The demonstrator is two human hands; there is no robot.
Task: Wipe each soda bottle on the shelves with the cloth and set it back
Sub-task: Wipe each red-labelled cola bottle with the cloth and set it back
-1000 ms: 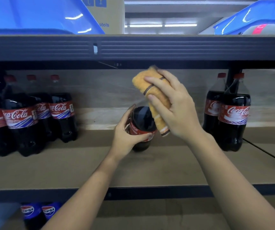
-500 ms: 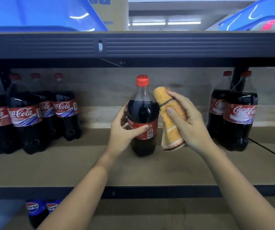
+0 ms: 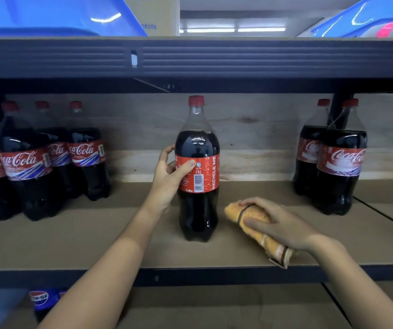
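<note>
Far left, a cluster of Coca-Cola bottles (image 3: 48,162) stands at the back of the shelf (image 3: 119,245), well apart from the action. Moving in, the left hand (image 3: 169,179) wraps the label of the centre cola bottle (image 3: 197,169), thumb across the front, fingers curled behind; the bottle stands upright on the shelf board, red cap up. Just beside its base on the right, the rolled yellow cloth (image 3: 257,224) lies on the board, and the right hand (image 3: 278,224) grips it from above, fingers curled over it. Far right, two more bottles (image 3: 333,167) stand together.
</note>
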